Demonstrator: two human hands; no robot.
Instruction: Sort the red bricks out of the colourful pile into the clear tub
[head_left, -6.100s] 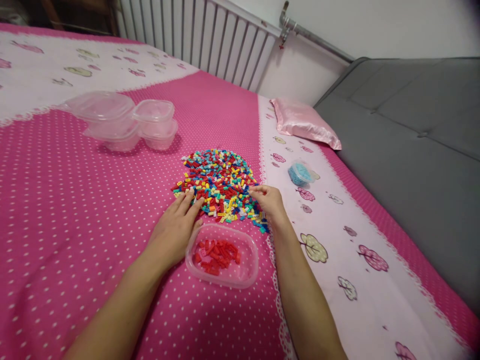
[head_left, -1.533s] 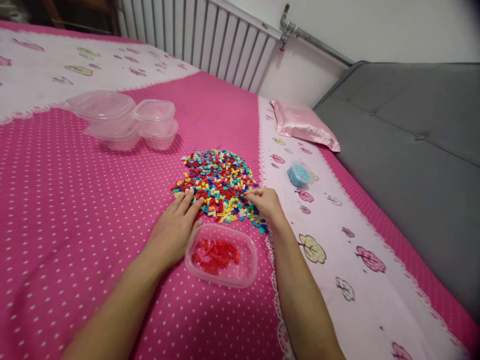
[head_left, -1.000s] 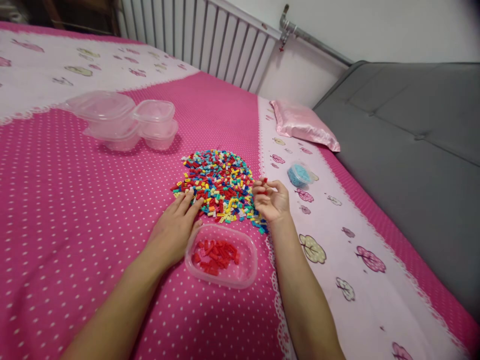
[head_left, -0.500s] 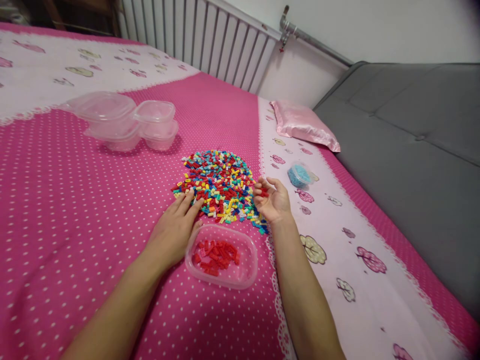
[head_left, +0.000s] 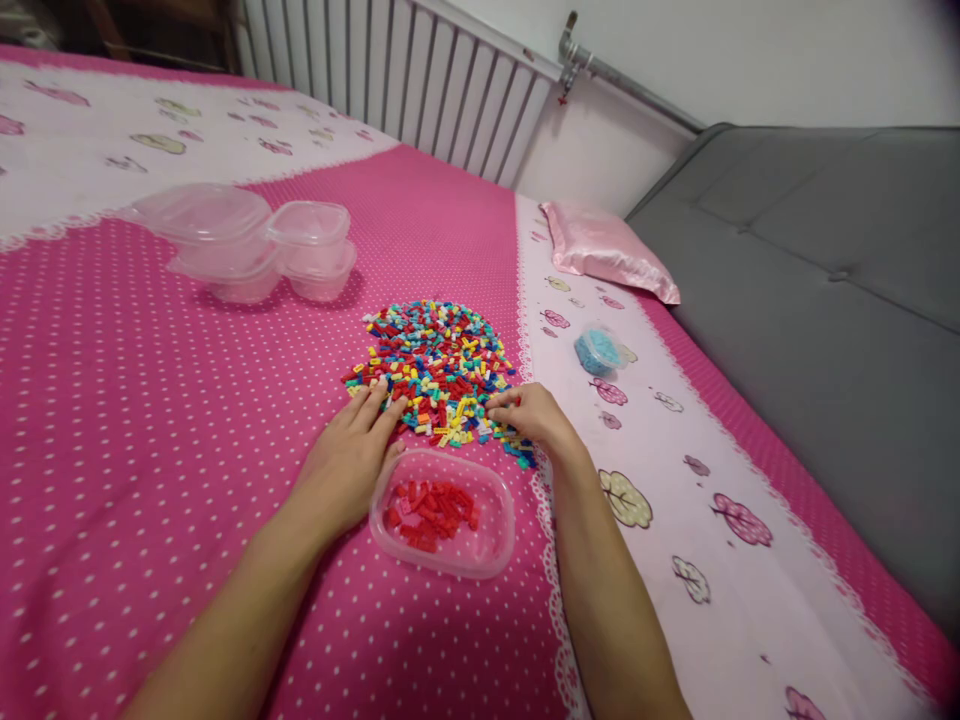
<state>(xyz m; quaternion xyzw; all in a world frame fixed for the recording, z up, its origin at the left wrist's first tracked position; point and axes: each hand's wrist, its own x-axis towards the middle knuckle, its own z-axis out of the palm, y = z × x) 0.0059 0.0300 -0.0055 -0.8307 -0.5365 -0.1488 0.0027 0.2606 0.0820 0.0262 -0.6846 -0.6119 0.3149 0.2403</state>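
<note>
A heap of small coloured plastic pieces lies on the pink dotted bedspread. My left hand lies flat at the heap's near left edge, fingers stretched out onto the pieces. My right hand is palm down at the heap's near right edge, its fingers curled and pinched together among the pieces, with a bit of red showing at the fingertips. Between my forearms sits a clear oval tub with red pieces in it.
A small clear tub of light blue pieces stands right of the heap. Empty clear tubs with lids are stacked at the back left. A pink pillow, a grey sofa and a radiator lie beyond.
My right hand, which had lifted and turned palm up with red pieces in it, has turned over and come back down onto the heap's edge. My left hand has stayed still.
</note>
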